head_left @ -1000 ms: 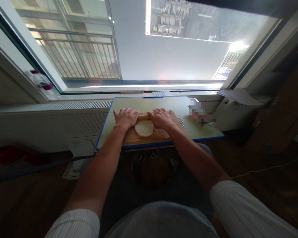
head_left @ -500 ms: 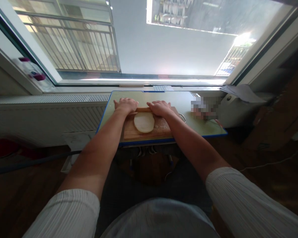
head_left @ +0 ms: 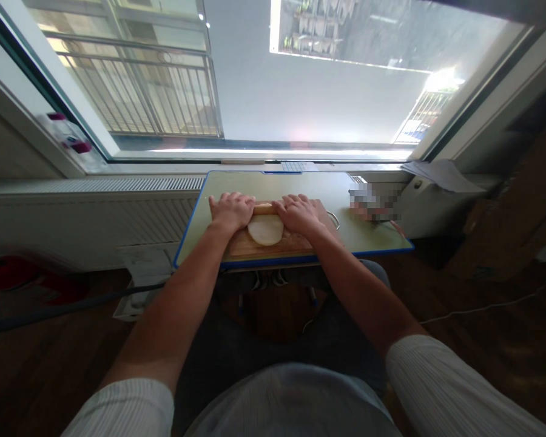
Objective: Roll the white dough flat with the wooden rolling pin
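A wooden rolling pin (head_left: 264, 209) lies crosswise over the far edge of a flat, roundish piece of dough (head_left: 266, 230). My left hand (head_left: 233, 209) rests over the pin's left end, fingers bent forward across it. Over the right end, my right hand (head_left: 299, 212) presses in the same way, so only the pin's middle shows between the hands. Beneath the dough is a wooden cutting board (head_left: 255, 249), with a metal ring handle (head_left: 333, 220) at its right side. Some pale flour-like traces mark the board.
The board sits on a small pale-green table (head_left: 368, 238) with blue edging. A blurred-out item (head_left: 373, 202) lies on the table's right side. Beyond stand a radiator (head_left: 155, 209) and a window. A bottle (head_left: 69, 132) is at the left of the sill, and papers (head_left: 441, 175) lie at right.
Both hands and the rolling pin have come slightly toward me, and the pin now covers more of the dough's far edge. The camera view has shifted a little.
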Motion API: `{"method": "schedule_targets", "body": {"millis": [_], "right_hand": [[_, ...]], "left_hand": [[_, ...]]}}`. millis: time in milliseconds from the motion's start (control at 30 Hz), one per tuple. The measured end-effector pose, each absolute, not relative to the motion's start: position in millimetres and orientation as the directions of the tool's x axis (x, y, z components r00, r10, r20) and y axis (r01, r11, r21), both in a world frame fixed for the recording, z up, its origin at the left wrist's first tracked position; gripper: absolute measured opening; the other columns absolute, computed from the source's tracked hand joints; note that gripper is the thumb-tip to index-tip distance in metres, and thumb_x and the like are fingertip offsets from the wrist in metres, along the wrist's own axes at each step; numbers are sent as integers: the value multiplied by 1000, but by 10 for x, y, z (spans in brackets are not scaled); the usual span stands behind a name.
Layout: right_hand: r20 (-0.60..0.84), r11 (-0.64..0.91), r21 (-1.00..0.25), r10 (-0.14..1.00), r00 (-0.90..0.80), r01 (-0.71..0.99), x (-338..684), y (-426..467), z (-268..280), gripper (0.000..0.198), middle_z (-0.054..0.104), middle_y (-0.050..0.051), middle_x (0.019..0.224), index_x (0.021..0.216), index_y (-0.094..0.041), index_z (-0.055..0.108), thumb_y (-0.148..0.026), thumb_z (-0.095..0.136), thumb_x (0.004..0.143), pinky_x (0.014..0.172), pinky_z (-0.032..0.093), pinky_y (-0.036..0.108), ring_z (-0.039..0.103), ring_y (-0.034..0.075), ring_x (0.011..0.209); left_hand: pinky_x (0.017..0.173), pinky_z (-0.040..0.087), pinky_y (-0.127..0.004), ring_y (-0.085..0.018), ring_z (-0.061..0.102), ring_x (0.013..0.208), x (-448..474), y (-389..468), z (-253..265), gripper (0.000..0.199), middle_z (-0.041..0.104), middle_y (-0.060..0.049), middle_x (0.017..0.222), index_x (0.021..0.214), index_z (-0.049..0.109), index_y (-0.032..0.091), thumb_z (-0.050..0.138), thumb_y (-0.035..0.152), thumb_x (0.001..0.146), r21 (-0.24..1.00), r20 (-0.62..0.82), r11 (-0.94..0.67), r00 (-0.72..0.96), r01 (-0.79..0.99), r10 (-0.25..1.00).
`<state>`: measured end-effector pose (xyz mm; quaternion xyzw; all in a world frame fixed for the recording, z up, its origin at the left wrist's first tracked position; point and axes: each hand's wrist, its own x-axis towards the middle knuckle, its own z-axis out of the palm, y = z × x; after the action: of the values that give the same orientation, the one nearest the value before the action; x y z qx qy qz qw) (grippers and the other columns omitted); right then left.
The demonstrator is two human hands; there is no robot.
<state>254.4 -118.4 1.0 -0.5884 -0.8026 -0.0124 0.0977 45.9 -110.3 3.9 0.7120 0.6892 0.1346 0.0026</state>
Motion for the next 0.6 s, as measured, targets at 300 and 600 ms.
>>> {"method": "schedule_targets", "body": {"millis": [300, 600], "right_hand": [[227, 220, -210, 959, -172, 953, 2621, -1417, -11, 66, 41, 7, 177, 168, -26, 44, -61, 32, 113, 133, 17, 70, 25, 37, 167], [185, 273, -218, 954, -235, 937, 2677, -1587, -25, 62, 34, 5, 180, 170, -28, 40, -53, 33, 114, 135, 13, 70, 22, 34, 169]], "left_hand": [[135, 13, -69, -31, 41, 159, 316, -1636, -60, 59, 52, -4, 170, 159, 57, 35, 27, 51, 110, 298, 261, -140, 60, 944, 963], [136, 9, -68, -30, 26, 167, 242, -1794, -150, 64, 40, -4, 178, 168, 46, 34, 27, 54, 110, 277, 287, -117, 34, 954, 957]]}}
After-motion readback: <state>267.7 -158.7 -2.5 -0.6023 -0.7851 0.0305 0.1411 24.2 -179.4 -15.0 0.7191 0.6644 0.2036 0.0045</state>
